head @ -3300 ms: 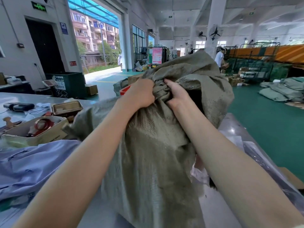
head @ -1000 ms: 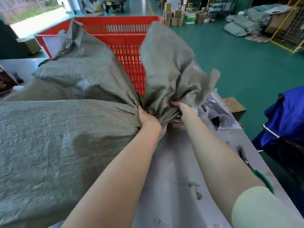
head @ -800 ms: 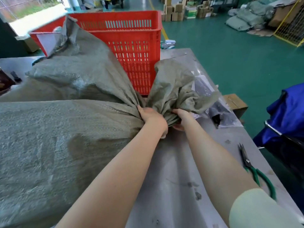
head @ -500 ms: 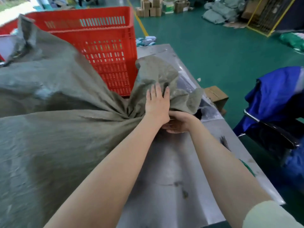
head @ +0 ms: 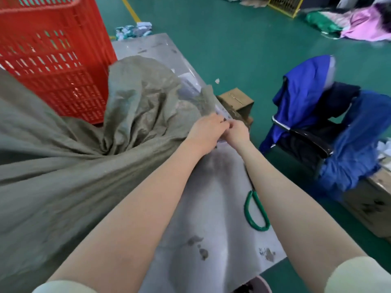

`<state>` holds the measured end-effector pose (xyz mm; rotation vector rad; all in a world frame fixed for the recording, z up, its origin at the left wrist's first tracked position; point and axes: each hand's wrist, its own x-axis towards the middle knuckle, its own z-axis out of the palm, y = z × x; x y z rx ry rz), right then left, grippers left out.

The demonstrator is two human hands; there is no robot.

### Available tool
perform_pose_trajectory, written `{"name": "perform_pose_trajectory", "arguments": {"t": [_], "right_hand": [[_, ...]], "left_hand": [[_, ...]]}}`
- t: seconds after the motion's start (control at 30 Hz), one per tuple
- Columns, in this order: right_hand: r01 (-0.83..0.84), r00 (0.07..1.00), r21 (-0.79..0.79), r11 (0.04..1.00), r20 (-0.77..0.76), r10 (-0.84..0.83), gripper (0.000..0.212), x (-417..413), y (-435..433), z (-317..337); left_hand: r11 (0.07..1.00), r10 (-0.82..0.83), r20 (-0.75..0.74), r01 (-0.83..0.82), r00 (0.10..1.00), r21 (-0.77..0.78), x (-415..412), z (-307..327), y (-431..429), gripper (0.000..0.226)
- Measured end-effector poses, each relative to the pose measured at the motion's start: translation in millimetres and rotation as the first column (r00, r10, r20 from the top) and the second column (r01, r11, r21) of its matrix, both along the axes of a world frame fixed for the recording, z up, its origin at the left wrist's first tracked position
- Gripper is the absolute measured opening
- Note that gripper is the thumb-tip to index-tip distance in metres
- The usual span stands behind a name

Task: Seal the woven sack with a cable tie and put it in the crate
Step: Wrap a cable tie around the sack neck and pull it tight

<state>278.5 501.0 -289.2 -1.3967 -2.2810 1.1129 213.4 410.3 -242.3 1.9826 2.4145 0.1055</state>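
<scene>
The grey-green woven sack lies on its side on the metal table. Its neck is bunched near the middle, and the loose mouth fans out to the right with nothing around it. Behind it at the upper left stands the red plastic crate. My left hand and my right hand meet at the table's right edge, past the sack's mouth. Their fingertips pinch a clear plastic bag lying there. No cable tie shows clearly; the spot is blurred.
Green-handled cutters lie on the table beside my right forearm. On the green floor to the right are a small cardboard box, a chair draped with blue garments and a larger carton.
Both hands have let go of the sack's gathered neck and moved right to the clear plastic bag. The mouth of the sack has flopped open. My view has swung right and down.
</scene>
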Motion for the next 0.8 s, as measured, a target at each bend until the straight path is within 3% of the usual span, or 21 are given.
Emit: {"name": "perform_pose_trajectory", "arguments": {"t": [0.07, 0.17, 0.3, 0.5, 0.7, 0.8], "right_hand": [[-0.085, 0.981, 0.214, 0.973, 0.191, 0.043, 0.047, 3.5, 7.1, -10.2], [-0.350, 0.867, 0.138, 0.926, 0.421, 0.265, 0.063, 15.4, 12.8, -30.0], [-0.381, 0.839, 0.096, 0.919, 0.453, 0.301, 0.061, 21.0, 12.5, -39.3], [-0.366, 0.840, 0.206, 0.907, 0.493, 0.227, 0.055, 25.0, -6.7, -33.3], [-0.321, 0.871, 0.206, 0.924, 0.447, 0.203, 0.048, 30.3, -23.8, -30.0], [-0.311, 0.870, 0.184, 0.932, 0.450, 0.201, 0.051, 31.0, -25.6, -30.1]], "left_hand": [[0.992, 0.051, 0.103, -0.039, 0.993, -0.117, 0.0, -9.1, 9.9, 0.030], [0.943, 0.269, 0.226, -0.208, 0.936, -0.259, -11.0, -35.0, 13.1, 0.033], [0.847, 0.526, 0.370, -0.435, 0.766, -0.306, -15.7, -60.6, 9.7, 0.030], [0.725, 0.678, 0.503, -0.599, 0.536, -0.340, -3.0, -78.1, 18.0, 0.039], [0.704, 0.706, 0.472, -0.595, 0.528, -0.387, 4.5, -74.8, 17.6, 0.044], [0.739, 0.674, 0.417, -0.560, 0.610, -0.375, 5.3, -65.6, 10.7, 0.040]]}}
